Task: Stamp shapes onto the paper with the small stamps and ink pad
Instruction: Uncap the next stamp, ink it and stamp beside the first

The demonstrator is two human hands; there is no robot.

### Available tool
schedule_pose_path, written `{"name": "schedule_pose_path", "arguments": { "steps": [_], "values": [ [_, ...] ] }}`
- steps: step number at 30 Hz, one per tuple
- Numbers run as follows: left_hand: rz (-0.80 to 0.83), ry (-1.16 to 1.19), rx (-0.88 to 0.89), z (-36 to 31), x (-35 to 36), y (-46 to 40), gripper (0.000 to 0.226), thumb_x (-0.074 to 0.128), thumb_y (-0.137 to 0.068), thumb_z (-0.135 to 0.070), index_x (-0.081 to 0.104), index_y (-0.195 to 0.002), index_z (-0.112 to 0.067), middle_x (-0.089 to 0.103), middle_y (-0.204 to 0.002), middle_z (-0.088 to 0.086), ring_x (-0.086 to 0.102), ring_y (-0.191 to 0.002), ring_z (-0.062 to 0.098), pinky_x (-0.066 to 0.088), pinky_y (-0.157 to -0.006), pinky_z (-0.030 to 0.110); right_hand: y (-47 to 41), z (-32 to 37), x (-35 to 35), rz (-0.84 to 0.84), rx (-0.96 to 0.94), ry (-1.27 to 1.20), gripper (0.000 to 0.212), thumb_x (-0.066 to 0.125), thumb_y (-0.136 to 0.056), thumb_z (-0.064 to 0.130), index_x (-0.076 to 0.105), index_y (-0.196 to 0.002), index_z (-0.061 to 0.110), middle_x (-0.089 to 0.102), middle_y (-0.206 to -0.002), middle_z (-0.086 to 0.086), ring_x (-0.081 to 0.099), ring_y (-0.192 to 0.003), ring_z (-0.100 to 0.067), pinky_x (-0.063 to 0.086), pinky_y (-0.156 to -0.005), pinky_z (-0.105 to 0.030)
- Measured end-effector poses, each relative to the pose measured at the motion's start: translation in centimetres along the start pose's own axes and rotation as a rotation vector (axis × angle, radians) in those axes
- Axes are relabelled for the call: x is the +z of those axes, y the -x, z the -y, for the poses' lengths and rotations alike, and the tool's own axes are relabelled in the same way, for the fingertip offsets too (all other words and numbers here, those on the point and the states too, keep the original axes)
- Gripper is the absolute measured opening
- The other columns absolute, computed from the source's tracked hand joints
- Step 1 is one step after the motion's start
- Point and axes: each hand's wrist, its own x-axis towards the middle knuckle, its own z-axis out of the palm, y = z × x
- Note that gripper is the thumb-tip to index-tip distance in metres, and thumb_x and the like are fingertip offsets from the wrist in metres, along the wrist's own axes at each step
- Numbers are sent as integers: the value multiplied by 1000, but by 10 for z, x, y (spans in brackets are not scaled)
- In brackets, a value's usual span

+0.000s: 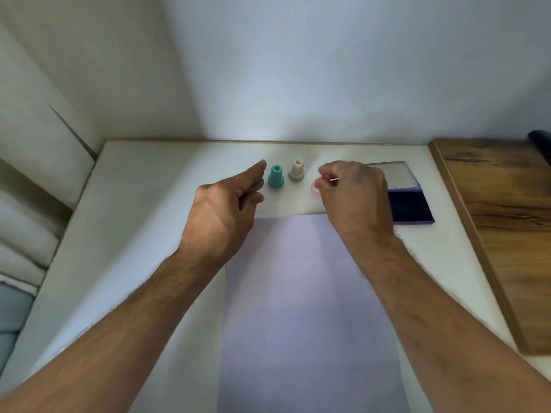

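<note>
Under right hand [353, 189] fingertips, pink stamp [315, 187]

Clear gap between teal stamp [275, 176] and cream stamp [296, 170] — wall close behind both.

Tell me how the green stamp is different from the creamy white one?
The teal green stamp is green, and the cream stamp is pale cream. The green one stands left, right beside the left hand; the cream one stands nearer the right hand. Both stand upright on the table, untouched, with the same wide-bottomed shape.
</note>
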Motion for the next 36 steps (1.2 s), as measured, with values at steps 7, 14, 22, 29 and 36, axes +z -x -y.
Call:
{"name": "schedule_pose_path", "arguments": {
  "steps": [7, 14, 22, 29, 36],
  "values": [
    [-3, 32, -14, -1, -1, 0, 47, 63, -94, -8, 60, -136, -28, 68, -125, -13, 60, -111, -11, 48, -102, 20, 0, 10, 0, -41, -27, 69, 38, 67, -89, 25, 60, -126, 19, 69, -113, -3, 60, -107, -24, 50, -88, -35],
    [-21, 44, 22, -3, -1, 0, 46, 63, -92, -4, 61, -134, -23, 69, -125, -10, 58, -111, -13, 44, -99, 8, -21, 18, 23, 19, -322, 295, 46, 58, -86, 7, 59, -129, 24, 72, -106, 1, 47, -105, -26, 44, -84, -39],
    [-33, 105, -6, -1, 0, -1, 46, 64, -92, -5, 63, -133, -25, 70, -123, -12, 61, -108, -12, 57, -93, 28, -17, 16, 28, -93, -263, 188, 29, 64, -87, 15, 70, -114, 23, 74, -94, 0, 50, -101, -25, 47, -80, -38],
    [28, 115, 15, -10, 1, 6, 54, 78, -84, -16, 61, -134, -29, 64, -121, -18, 64, -106, -2, 40, -89, -4, 33, 37, -2, -27, 246, -550, 22, 72, -84, 26, 73, -106, 29, 72, -95, 13, 64, -97, -4, 54, -84, -23],
    [198, 216, 15, -14, 2, 10, 32, 79, -82, -10, 73, -108, -27, 76, -99, -11, 72, -88, -1, 55, -89, 20, 56, 28, -13, 191, 613, -874, 17, 73, -84, 16, 75, -100, 20, 75, -97, -1, 57, -71, -8, 52, -66, -23]
  ]
}}
